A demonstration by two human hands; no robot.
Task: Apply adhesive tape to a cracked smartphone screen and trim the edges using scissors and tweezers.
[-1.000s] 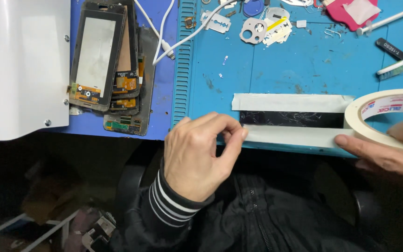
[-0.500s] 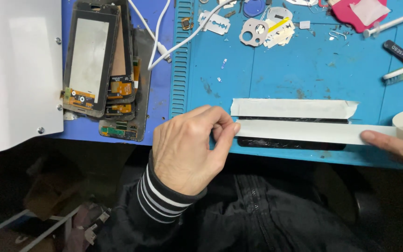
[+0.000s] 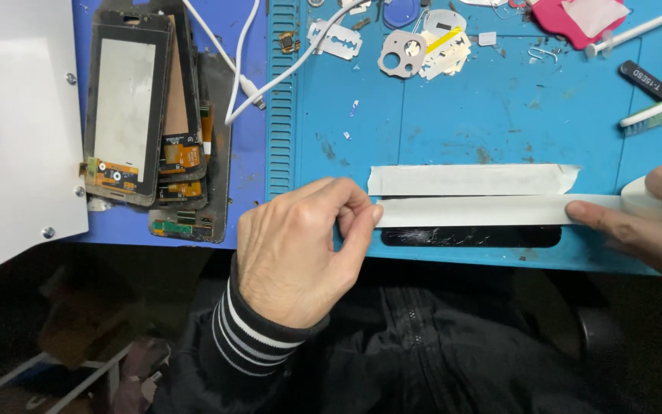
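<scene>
A blue silicone repair mat [image 3: 461, 123] covers the worktop, with a lighter blue sheet to its left and a white panel [image 3: 9, 130] at the far left edge. On the mat's near edge lies a long, narrow black glass strip [image 3: 470, 236], partly covered. A first length of white masking tape [image 3: 473, 179] is already stuck flat on the mat just above it. A second length of white tape [image 3: 473, 211] runs parallel just below the first, overlapping the upper edge of the black strip.

The left hand [image 3: 300, 253] pinches the free end of this second length between thumb and forefinger, pressing it at the strip's left end. The right hand [image 3: 653, 218] grasps the white tape roll [image 3: 645, 198] at the right edge of the view, forefinger laid along the tape, keeping the length stretched between both hands.

The step in hand appears to be laying the second run of tape along the black strip. The next move would call for holding the tape taut and level, lowering it so it lies parallel to the first without creases, then smoothing it down.

Further back sit a stack of dismantled phone screens with orange flex cables [image 3: 155, 130], a white cable [image 3: 270, 77], a razor blade [image 3: 335, 37], a pink cloth [image 3: 572, 17] and a toothbrush [image 3: 657, 111].
</scene>
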